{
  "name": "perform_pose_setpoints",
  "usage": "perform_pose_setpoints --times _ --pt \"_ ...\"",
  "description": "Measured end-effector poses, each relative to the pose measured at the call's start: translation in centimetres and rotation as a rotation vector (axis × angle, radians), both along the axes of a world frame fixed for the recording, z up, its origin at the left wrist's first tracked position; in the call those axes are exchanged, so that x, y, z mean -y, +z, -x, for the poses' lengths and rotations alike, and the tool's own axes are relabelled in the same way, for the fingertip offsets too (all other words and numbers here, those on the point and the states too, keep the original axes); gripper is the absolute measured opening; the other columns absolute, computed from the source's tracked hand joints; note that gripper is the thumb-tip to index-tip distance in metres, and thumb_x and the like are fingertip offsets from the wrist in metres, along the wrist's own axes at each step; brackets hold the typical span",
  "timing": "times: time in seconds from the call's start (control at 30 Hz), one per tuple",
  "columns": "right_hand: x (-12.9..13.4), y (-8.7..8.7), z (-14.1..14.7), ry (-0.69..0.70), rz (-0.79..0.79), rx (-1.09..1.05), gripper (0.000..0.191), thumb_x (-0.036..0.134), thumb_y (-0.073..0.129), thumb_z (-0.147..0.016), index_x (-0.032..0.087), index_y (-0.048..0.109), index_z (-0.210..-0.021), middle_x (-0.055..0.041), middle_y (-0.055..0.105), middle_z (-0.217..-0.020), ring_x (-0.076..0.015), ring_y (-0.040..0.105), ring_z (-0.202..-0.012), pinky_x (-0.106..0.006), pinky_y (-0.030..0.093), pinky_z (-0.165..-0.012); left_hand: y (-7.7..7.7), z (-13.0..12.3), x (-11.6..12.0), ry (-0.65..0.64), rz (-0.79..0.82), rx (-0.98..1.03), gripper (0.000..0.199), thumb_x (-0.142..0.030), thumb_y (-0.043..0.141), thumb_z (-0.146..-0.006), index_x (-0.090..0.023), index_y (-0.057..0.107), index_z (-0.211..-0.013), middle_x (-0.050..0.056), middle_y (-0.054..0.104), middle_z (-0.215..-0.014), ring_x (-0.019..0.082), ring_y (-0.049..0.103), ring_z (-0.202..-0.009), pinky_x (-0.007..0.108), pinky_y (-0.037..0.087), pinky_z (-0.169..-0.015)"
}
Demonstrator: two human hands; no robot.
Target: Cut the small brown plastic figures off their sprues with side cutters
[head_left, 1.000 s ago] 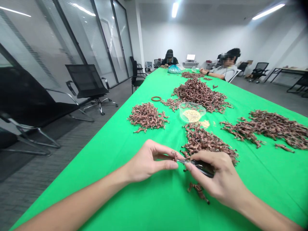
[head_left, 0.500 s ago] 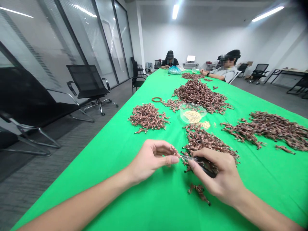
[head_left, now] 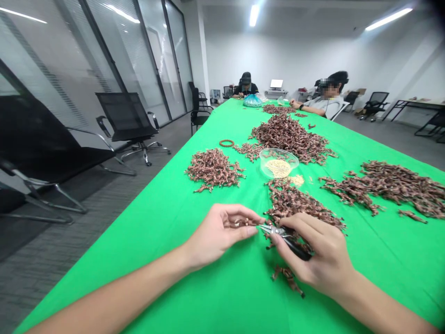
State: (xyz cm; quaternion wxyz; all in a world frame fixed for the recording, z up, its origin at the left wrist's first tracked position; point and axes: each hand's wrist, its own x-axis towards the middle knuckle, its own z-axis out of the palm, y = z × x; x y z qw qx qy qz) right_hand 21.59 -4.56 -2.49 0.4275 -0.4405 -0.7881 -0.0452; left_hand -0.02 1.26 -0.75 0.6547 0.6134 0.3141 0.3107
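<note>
My left hand (head_left: 213,239) is closed around a small brown figurine (head_left: 241,223), partly hidden by its fingers. In my right hand (head_left: 325,262) is a pair of black-handled needle-nose pliers (head_left: 277,231). The pliers' tips reach to the left thumb and fingertips; what lies between the jaws is too small to make out. A loose brown figurine (head_left: 289,280), shaped like an animal, lies on the green cloth (head_left: 222,301) below the pliers. Just beyond my right hand spreads a pile of similar figurines (head_left: 295,202).
A clear plastic bowl (head_left: 263,166) holds tiny pale pieces, some spilled beside it. More figurine piles lie left (head_left: 213,170), right (head_left: 399,185) and farther back (head_left: 288,137). A brown ring (head_left: 226,143) rests near the left pile. Two people sit at the far end.
The figurine has turned and sits lower in my left hand, whose fingers now stretch farther toward the pliers. The pliers have tilted slightly, showing more of their metal jaws.
</note>
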Motion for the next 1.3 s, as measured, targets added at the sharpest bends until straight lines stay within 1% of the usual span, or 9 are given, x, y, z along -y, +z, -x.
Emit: perform_pose_setpoints --times 0.1,0.3,0.6,0.73,0.83,0.93,1.03,1.23,1.3 --pt "0.2 0.1 0.0 0.025 -0.024 0.008 0.026 0.019 0.071 -0.077 0.016 0.064 -0.102 -0.0040 0.064 -0.078 -0.0140 0.057 -0.063 -0.027 0.046 -0.055 0.3 0.0 0.1 -0.027 -0.022 0.020 0.025 -0.021 0.075 -0.081 -0.012 0.072 -0.103 0.013 0.074 -0.113 0.024 0.069 -0.107 0.039 0.050 -0.100" --pt "0.4 0.4 0.1 0.063 -0.071 0.010 0.027 0.019 0.070 -0.077 0.015 0.063 -0.102 -0.0056 0.065 -0.082 -0.0145 0.059 -0.064 -0.027 0.049 -0.056 0.3 -0.1 0.5 -0.059 0.022 0.093 0.021 -0.019 0.077 -0.079 -0.013 0.072 -0.098 0.012 0.073 -0.117 0.025 0.068 -0.112 0.042 0.049 -0.105" --pt "0.7 0.7 0.3 0.071 -0.103 0.025 0.026 0.018 0.070 -0.078 0.015 0.062 -0.103 -0.0074 0.066 -0.083 -0.0154 0.060 -0.066 -0.029 0.050 -0.057 0.2 0.0 0.7 -0.064 0.029 0.108 0.020 -0.018 0.077 -0.078 -0.013 0.071 -0.096 0.011 0.074 -0.116 0.024 0.068 -0.112 0.037 0.051 -0.102" --pt "0.8 0.7 0.3 0.059 -0.119 0.048 0.026 0.019 0.071 -0.077 0.015 0.062 -0.101 -0.0083 0.067 -0.084 -0.0172 0.061 -0.068 -0.030 0.052 -0.058 0.1 0.0 0.8 -0.052 0.029 0.054 0.025 -0.022 0.077 -0.079 -0.012 0.070 -0.102 0.013 0.075 -0.111 0.025 0.072 -0.103 0.037 0.055 -0.095" --pt "0.8 0.6 0.4 0.051 -0.115 0.050 0.025 0.020 0.071 -0.077 0.015 0.063 -0.100 -0.0079 0.066 -0.082 -0.0169 0.061 -0.067 -0.030 0.051 -0.057 -0.1 0.0 0.8 -0.028 0.079 0.035 0.031 -0.024 0.079 -0.076 -0.013 0.069 -0.103 0.012 0.077 -0.104 0.024 0.073 -0.098 0.034 0.057 -0.089" --pt "0.7 0.6 0.3 0.043 -0.105 0.039 0.025 0.019 0.071 -0.077 0.014 0.063 -0.101 -0.0075 0.066 -0.081 -0.0156 0.059 -0.065 -0.028 0.049 -0.055 -0.2 -0.1 0.9 0.011 0.120 0.032 0.035 -0.021 0.084 -0.070 -0.013 0.069 -0.100 0.010 0.078 -0.101 0.022 0.074 -0.093 0.028 0.058 -0.082" --pt "0.7 0.5 0.3 0.021 -0.133 0.057 0.025 0.019 0.072 -0.077 0.012 0.064 -0.100 -0.0081 0.066 -0.083 -0.0154 0.059 -0.067 -0.028 0.050 -0.056 -0.1 -0.3 1.0 0.052 0.111 0.016 0.037 -0.018 0.087 -0.063 -0.012 0.069 -0.095 0.009 0.079 -0.095 0.021 0.075 -0.086 0.026 0.059 -0.076" --pt "0.7 0.4 0.1 -0.019 -0.176 0.094 0.028 0.020 0.074 -0.076 0.010 0.065 -0.100 -0.0092 0.067 -0.086 -0.0158 0.060 -0.072 -0.029 0.051 -0.061 0.2 -0.4 1.0 0.074 0.166 0.019 0.042 -0.018 0.091 -0.058 -0.011 0.066 -0.090 0.006 0.077 -0.078 0.015 0.072 -0.061 0.023 0.058 -0.059" --pt "0.6 0.2 0.1 -0.030 -0.176 0.090 0.028 0.020 0.074 -0.076 0.011 0.065 -0.101 -0.0093 0.067 -0.087 -0.0159 0.060 -0.073 -0.029 0.051 -0.062 0.1 -0.3 1.0 0.082 0.185 0.023 0.043 -0.020 0.091 -0.057 -0.011 0.065 -0.090 0.006 0.077 -0.077 0.013 0.070 -0.058 0.022 0.057 -0.057"
